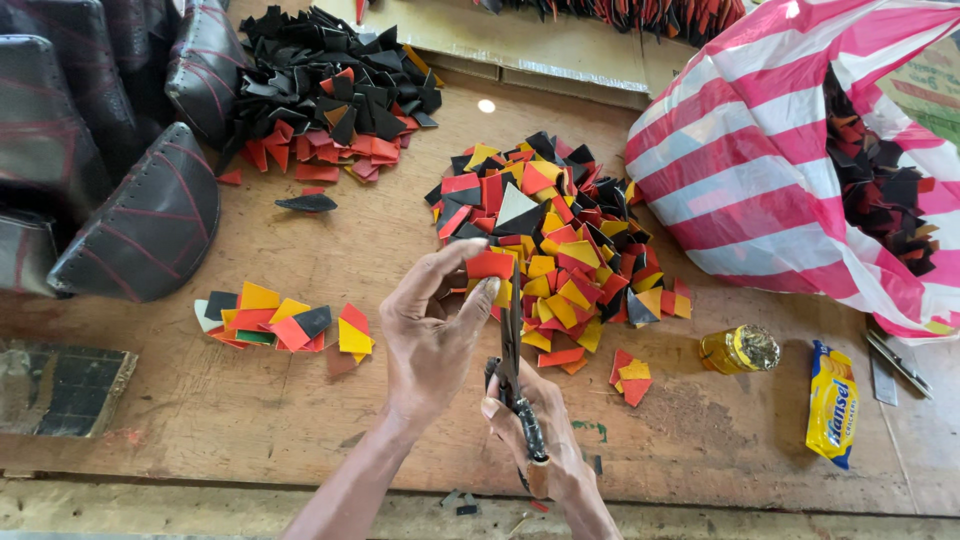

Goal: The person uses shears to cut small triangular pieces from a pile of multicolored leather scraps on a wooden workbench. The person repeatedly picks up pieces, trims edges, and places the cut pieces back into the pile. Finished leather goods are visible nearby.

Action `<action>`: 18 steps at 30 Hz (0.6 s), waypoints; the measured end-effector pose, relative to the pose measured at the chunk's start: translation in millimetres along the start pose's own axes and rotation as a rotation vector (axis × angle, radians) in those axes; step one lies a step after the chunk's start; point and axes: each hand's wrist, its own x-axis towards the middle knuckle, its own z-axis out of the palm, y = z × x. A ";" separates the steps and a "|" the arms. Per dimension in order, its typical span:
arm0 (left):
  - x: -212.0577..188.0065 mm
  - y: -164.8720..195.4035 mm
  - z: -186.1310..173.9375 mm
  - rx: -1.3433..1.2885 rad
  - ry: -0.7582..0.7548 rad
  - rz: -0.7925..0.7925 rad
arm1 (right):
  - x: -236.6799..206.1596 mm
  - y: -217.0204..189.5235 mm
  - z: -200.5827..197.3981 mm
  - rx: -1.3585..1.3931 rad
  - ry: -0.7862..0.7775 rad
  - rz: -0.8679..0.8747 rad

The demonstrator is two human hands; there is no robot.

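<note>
My left hand (432,335) pinches a small red piece (489,264) of sheet material between thumb and fingers, over the near edge of a big heap of red, yellow and black cut pieces (565,235). My right hand (545,440) grips the handles of dark scissors (514,350), whose blades point up at the red piece. A small sorted row of coloured pieces (285,323) lies to the left of my hands on the wooden table (260,420).
A second heap of mostly black and red scraps (330,95) sits at the back left beside dark stitched panels (140,225). A pink-and-white striped bag (760,160) of scraps fills the right. A small yellow jar (738,349), a yellow snack packet (832,400) and metal blades (893,362) lie near it.
</note>
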 end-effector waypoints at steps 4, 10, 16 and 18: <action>-0.9 4.7 -2.1 0.083 -0.002 0.062 | 1.2 2.9 3.5 0.003 0.043 0.120; -0.3 7.5 -1.5 0.144 0.022 0.064 | 1.5 5.8 6.0 0.014 0.067 -0.017; -1.2 6.1 -0.8 0.192 0.022 0.072 | 4.7 5.0 13.1 0.062 0.119 0.050; -1.1 5.6 -1.0 0.193 0.023 0.070 | 5.0 3.4 13.1 0.057 0.119 0.026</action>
